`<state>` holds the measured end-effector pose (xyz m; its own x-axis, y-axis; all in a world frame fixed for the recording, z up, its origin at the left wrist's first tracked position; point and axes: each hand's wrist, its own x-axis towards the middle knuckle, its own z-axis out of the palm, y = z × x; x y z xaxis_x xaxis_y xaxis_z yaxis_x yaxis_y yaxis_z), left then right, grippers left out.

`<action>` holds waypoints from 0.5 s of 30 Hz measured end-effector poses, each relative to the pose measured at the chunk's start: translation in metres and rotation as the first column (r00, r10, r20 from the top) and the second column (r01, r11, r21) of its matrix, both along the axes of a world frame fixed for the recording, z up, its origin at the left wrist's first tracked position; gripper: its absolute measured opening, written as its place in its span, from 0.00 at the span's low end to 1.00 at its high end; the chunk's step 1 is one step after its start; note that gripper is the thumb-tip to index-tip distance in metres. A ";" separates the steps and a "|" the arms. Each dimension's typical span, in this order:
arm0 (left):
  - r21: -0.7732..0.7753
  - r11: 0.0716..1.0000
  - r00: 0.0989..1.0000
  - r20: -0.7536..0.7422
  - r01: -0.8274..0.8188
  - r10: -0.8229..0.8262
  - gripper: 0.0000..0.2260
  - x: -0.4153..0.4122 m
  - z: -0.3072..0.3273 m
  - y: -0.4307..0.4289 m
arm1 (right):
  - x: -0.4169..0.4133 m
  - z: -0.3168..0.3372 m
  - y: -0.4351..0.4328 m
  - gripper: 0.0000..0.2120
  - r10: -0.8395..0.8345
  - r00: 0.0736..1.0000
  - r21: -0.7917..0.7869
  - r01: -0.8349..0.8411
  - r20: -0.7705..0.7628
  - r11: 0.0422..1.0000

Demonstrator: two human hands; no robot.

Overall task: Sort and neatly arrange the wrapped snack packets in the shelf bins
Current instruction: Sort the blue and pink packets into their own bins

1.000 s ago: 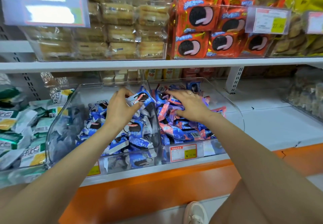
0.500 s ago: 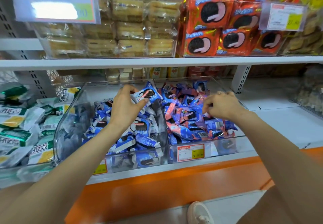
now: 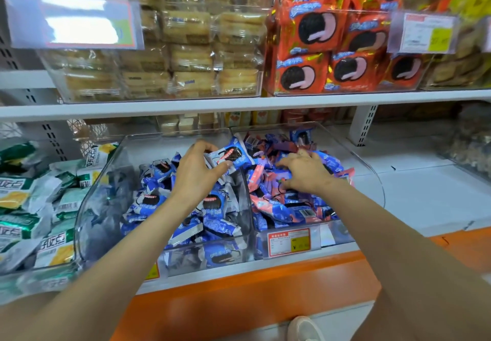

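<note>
The left hand point(image 3: 196, 174) pinches a blue-and-white wrapped cookie packet point(image 3: 230, 156) between thumb and fingers point(image 3: 203, 147), just above the divider of two clear plastic bins, with its long axis crosswise and tilted. Its matching pile in the left bin point(image 3: 93, 202) lies below and nearer the person — a short drop. The right hand point(image 3: 305, 172) rests on blue-and-pink packets point(image 3: 279, 202) in the right bin point(image 3: 372, 170), fingers loosely spread — whether they hold one, I cannot tell.

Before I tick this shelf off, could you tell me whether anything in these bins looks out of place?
Yes: the blue-white packets in the left bin and the blue-pink packets in the right bin lie heaped at all angles, not in rows.
</note>
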<state>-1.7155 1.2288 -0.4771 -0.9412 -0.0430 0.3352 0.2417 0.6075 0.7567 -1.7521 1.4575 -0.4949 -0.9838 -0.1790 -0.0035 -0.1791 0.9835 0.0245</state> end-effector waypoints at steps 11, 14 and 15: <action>-0.022 1.000 1.000 0.003 -0.006 0.006 0.15 -0.002 0.002 -0.001 | 0.029 0.034 0.033 0.11 0.089 0.982 -0.051 -0.082 0.164 0.995; -0.019 1.000 1.000 0.003 -0.003 0.003 0.15 -0.002 0.002 -0.002 | 0.030 0.036 0.027 0.08 0.111 0.991 -0.265 -0.085 0.082 0.960; -0.015 1.000 1.000 0.000 -0.002 0.002 0.15 -0.001 0.003 -0.002 | 0.028 0.035 0.024 0.08 0.102 0.995 -0.375 -0.088 0.017 0.923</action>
